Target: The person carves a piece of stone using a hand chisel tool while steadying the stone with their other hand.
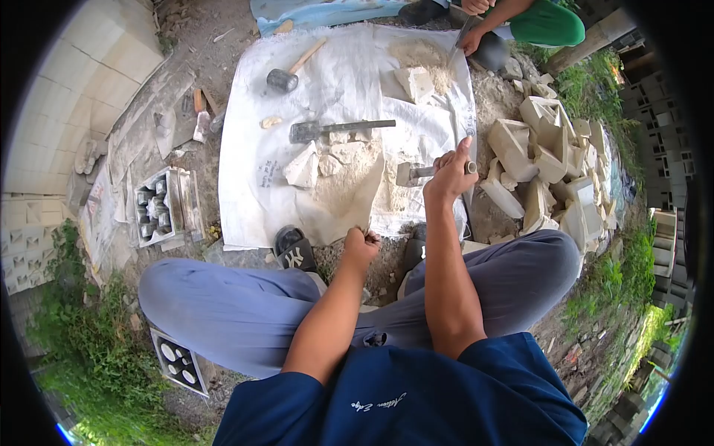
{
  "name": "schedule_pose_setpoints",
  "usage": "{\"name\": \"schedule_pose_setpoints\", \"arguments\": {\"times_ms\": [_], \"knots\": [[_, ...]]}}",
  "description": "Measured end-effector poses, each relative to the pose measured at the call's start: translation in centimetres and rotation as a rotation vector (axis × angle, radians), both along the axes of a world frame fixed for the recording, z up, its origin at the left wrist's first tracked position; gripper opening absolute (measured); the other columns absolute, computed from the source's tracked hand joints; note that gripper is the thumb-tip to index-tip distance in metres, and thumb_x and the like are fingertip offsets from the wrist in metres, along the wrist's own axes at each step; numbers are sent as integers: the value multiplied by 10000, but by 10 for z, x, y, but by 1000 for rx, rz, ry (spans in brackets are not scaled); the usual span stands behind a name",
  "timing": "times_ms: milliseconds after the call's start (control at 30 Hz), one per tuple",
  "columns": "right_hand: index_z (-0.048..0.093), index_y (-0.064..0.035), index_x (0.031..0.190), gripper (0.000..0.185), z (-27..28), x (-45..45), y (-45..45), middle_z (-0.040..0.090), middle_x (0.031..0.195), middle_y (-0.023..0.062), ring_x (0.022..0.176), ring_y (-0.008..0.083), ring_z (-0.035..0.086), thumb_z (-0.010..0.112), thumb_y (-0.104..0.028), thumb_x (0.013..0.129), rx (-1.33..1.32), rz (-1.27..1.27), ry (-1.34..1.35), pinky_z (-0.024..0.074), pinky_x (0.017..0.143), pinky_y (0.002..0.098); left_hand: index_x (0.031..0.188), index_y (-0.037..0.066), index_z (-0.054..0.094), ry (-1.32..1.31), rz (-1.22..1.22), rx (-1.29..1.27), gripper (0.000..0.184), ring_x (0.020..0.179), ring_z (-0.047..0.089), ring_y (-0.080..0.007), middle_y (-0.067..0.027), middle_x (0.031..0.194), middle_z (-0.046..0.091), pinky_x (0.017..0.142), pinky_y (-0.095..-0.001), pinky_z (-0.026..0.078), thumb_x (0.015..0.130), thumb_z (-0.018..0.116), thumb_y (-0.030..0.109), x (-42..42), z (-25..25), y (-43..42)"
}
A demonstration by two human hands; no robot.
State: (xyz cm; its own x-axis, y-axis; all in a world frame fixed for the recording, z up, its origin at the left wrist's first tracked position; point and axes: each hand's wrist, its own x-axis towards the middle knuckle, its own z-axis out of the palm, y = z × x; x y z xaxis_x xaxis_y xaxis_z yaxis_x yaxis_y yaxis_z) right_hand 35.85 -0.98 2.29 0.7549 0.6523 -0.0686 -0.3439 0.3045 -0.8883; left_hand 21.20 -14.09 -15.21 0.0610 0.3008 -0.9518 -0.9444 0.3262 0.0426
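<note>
My left hand (pixel 361 245) is closed at the near edge of a white woven sheet (pixel 253 171), which rises in a fold toward the fingers. Pale powder and crumbs (pixel 338 197) lie in that fold. Gripped in my right hand (pixel 449 177) is a short hammer (pixel 408 175), its grey metal head pointing left above the sheet. Just beyond the powder are broken pale chunks (pixel 301 167). A dark-handled hammer (pixel 342 130) rests across some of them. Farther off lies a black mallet (pixel 282 79) with a wooden handle.
At the right is a heap of broken pale blocks (pixel 550 149). A co-worker's hand (pixel 470 41) holds a blade-like tool beside another chunk (pixel 415 84) at the sheet's far right. A tray of metal cups (pixel 155 207) stands left. My sandalled foot (pixel 295 249) touches the sheet's near side.
</note>
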Motion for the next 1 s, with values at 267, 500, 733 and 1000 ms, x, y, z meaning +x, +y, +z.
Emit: {"name": "schedule_pose_setpoints", "arguments": {"times_ms": [267,500,733,1000], "knots": [[342,-136,531,580,-7,-6,-1,353,466,-23,397,87,301,669,-313,976,-48,47,19,228,389,269,1085,76,542,16,-466,-181,296,593,570,-229,-89,782,604,536,-381,459,1020,499,362,-1,-12,-24],[319,-131,494,610,-14,-10,-2,328,459,-28,401,91,285,646,-269,991,-103,135,-25,223,392,276,1224,61,506,232,-443,-292,474,695,609,-264,-129,948,617,633,-408,512,990,553,470,-7,13,-22],[378,-103,550,545,-21,-27,-5,332,529,-74,465,40,255,626,-263,1007,-121,316,-53,164,434,281,1227,-47,504,307,-123,-425,636,810,647,-302,-147,1020,648,651,-428,544,930,647,497,-39,-14,-13],[460,-76,551,511,-37,-76,6,398,520,-36,466,64,305,637,-250,998,-156,611,-266,219,439,282,1316,32,550,184,259,-59,573,1145,611,-301,-130,1355,584,963,-478,520,922,690,424,-62,-38,-23]]}}
